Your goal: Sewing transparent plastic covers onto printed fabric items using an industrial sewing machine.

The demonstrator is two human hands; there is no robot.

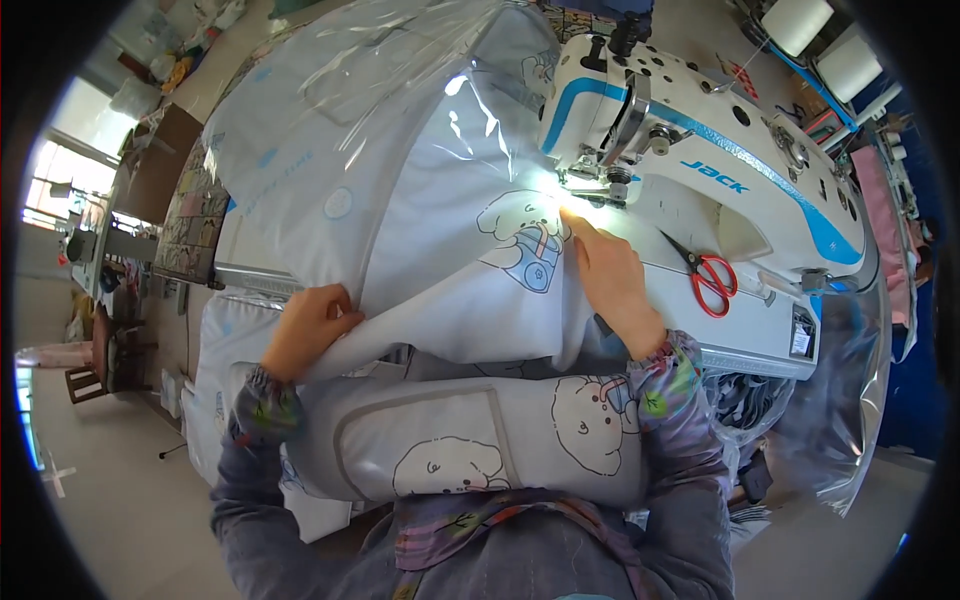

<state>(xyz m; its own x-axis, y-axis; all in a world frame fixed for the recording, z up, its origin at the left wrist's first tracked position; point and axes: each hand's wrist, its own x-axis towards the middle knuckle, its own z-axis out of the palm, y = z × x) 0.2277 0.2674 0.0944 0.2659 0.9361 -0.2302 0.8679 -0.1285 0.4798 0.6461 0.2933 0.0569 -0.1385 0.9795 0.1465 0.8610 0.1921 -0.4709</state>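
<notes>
A large pale blue-grey fabric sheet (440,240) with cartoon bear prints and a glossy surface is spread under the sewing machine head (600,120). At the sheet's near left edge, my left hand (310,328) is closed with its fingers curled on a fold. My right hand (612,275) lies on the fabric close to the lit needle area, index finger stretched toward the presser foot (598,195); its other fingers are partly hidden. A thick roll of the same fabric (430,412), with a grey binding strip, rests across my lap between my forearms.
Red-handled scissors (712,285) lie on the machine bed, right of my right hand. White thread cones (797,25) stand at the upper right. Clear plastic sheeting (840,400) hangs at the right edge. A wooden chair (100,355) and a cardboard box (165,150) stand at the left.
</notes>
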